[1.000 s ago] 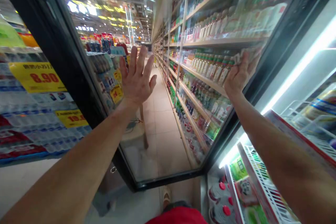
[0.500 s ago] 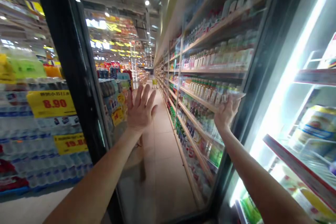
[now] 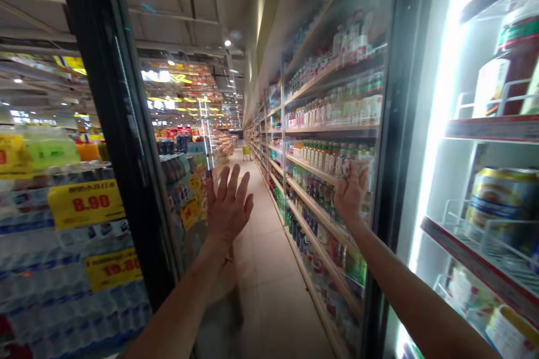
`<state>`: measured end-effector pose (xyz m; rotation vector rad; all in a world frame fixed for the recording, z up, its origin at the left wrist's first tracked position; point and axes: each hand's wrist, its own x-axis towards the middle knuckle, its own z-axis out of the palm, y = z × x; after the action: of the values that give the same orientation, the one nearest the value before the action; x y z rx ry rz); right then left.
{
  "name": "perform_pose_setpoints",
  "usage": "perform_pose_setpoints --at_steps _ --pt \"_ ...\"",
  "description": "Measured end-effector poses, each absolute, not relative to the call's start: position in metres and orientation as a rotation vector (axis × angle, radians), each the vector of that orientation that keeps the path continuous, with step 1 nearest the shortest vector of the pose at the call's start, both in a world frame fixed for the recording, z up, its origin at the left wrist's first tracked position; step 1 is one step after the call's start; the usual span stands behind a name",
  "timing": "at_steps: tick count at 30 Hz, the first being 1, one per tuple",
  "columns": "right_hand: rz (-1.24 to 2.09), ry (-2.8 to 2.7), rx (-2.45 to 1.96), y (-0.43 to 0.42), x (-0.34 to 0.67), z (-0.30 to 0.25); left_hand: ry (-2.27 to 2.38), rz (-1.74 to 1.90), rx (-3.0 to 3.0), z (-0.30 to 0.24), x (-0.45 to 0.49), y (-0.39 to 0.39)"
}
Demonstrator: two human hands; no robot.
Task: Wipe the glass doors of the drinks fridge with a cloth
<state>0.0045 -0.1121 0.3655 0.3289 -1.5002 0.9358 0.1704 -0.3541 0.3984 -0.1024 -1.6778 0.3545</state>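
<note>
A black-framed glass door [image 3: 391, 123] stands in front of me, swung out from a lit drinks cooler, with the aisle showing through its pane. My left hand [image 3: 227, 202] is open, palm flat against the glass with its fingers spread. To the right, near the frame on the cooler's side, my right hand [image 3: 351, 193] is at the pane with its fingers bent. It grips a thin pale cloth-like sheet [image 3: 362, 173], blurred and hard to make out against the bottles behind.
Cooler shelves [image 3: 484, 129] with cans and bottles stand close on the right. Bottle-filled shelving [image 3: 332, 129] runs along the aisle beyond the glass. On the left are stacked water packs [image 3: 71, 269] with a yellow price sign [image 3: 88, 202]. A yellow-green cart [image 3: 246, 151] is far off.
My right hand has shifted left, away from the door frame, with the pale sheet. My left hand stays spread on the glass. The view has tilted up and turned slightly right.
</note>
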Motion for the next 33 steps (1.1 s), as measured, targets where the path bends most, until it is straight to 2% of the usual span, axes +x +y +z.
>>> perform_pose_setpoints --at_steps 2,6,8,15,22,24,29,31,33 --pt "0.886 -1.497 0.41 -0.13 0.019 0.364 -1.671 0.357 -0.108 0.399 0.171 -0.354" --pt "0.532 -1.504 0.882 -0.172 0.058 0.342 -1.639 0.38 -0.133 0.397 0.171 -0.354" --pt "0.484 -1.524 0.91 -0.167 0.057 0.331 -1.636 0.354 -0.115 0.391 0.17 -0.351" --pt "0.987 -1.591 0.243 -0.107 0.006 0.322 -1.651 0.324 -0.036 0.371 0.17 -0.337" --pt "0.561 -1.576 0.867 -0.162 0.06 0.3 -1.636 0.424 -0.064 0.374 0.174 -0.342" --pt "0.613 -1.601 0.767 -0.14 0.044 0.299 -1.647 0.455 -0.086 0.371 0.175 -0.342" --pt "1.023 -1.589 0.156 -0.083 -0.004 0.31 -1.701 0.375 -0.137 0.364 0.176 -0.34" --pt "0.991 -1.563 0.225 -0.095 0.004 0.311 -1.705 0.342 -0.147 0.363 0.175 -0.341" --pt "0.853 -1.54 0.484 -0.121 0.023 0.308 -1.691 0.359 -0.139 0.363 0.175 -0.342"
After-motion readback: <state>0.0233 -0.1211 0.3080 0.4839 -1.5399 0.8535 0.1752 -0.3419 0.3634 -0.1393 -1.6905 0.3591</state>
